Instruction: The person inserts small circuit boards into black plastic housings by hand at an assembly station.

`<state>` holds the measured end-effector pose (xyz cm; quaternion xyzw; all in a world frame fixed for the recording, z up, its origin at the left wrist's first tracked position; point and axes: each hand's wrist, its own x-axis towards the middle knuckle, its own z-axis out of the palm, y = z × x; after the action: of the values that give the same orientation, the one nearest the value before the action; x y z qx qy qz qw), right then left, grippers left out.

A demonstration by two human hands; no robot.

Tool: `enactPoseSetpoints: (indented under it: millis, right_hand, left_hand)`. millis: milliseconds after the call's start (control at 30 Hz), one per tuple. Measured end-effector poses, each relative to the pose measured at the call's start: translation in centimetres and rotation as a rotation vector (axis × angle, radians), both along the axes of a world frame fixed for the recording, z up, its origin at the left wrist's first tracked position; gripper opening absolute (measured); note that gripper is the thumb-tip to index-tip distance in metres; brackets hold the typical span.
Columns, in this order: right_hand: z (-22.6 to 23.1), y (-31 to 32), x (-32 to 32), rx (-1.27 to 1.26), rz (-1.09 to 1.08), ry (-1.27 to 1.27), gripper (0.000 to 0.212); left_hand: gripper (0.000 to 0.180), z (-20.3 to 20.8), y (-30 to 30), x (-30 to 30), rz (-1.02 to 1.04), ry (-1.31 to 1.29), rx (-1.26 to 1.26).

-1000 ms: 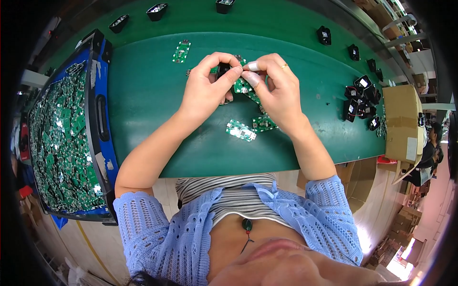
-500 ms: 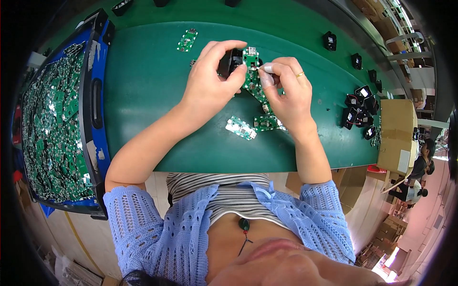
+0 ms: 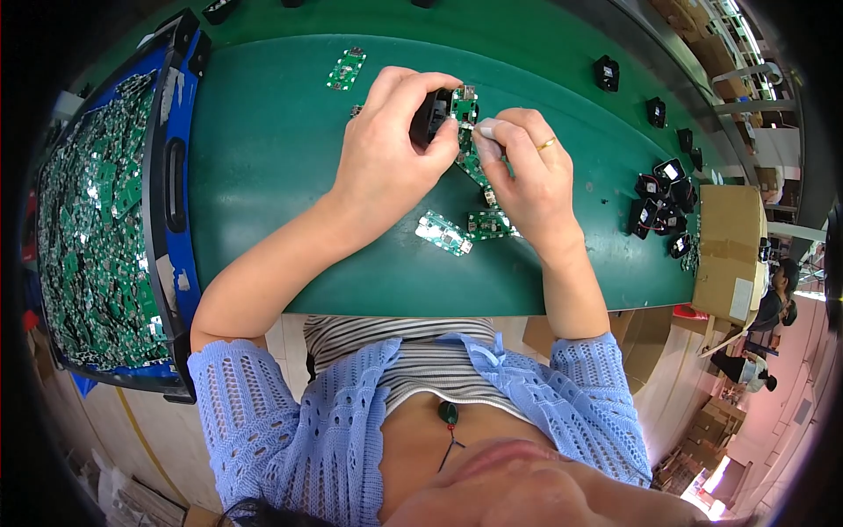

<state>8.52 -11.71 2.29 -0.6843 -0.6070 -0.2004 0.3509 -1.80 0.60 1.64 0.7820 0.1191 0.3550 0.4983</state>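
Between the fingers and thumb of my left hand (image 3: 382, 145) are a black plastic housing (image 3: 422, 123) and a small green circuit board (image 3: 465, 104) with a metal socket at its far end. My right hand (image 3: 536, 171) is closed in a pinch against the board's right edge. Whatever lies between its fingertips is too small to make out. Beneath the hands, more circuit boards (image 3: 474, 165) lie on the green table, partly hidden. Closer to me are a pale-looking board (image 3: 443, 234) and a green board (image 3: 488, 225), side by side.
At the left stands a blue and black crate (image 3: 178, 189) full of circuit boards. One loose board (image 3: 346, 69) lies at the far left of the table (image 3: 290, 176). Black housings (image 3: 665, 198) are heaped at the right, beside a cardboard box (image 3: 731, 237). People stand beyond it.
The held board and housing have tilted slightly, so the board shows narrower. My right fingertips remain at its edge, shifted a little left.
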Motion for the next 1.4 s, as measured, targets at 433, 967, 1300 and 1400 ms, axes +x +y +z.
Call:
enactPoseSetpoints:
  millis: [433, 967, 1300, 1400]
  right_hand:
    - [0.0, -0.1, 0.4, -0.054, 0.053, 0.077, 0.019]
    - [-0.5, 0.1, -0.1, -0.005, 0.058, 0.387, 0.020]
    - [-0.8, 0.4, 0.4, -0.011, -0.015, 0.532, 0.016]
    - [-0.5, 0.1, 0.4, 0.034, -0.112, 0.677, 0.034]
  left_hand:
    - [0.025, 0.2, -0.2, -0.1, -0.073, 0.003, -0.048]
    - [0.029, 0.0, -0.9, -0.1, -0.188, -0.079, -0.266]
    - [0.027, -0.7, 0.0, 0.6, -0.202, 0.014, -0.445]
    - [0.030, -0.5, 0.1, 0.6, -0.222, -0.074, -0.687]
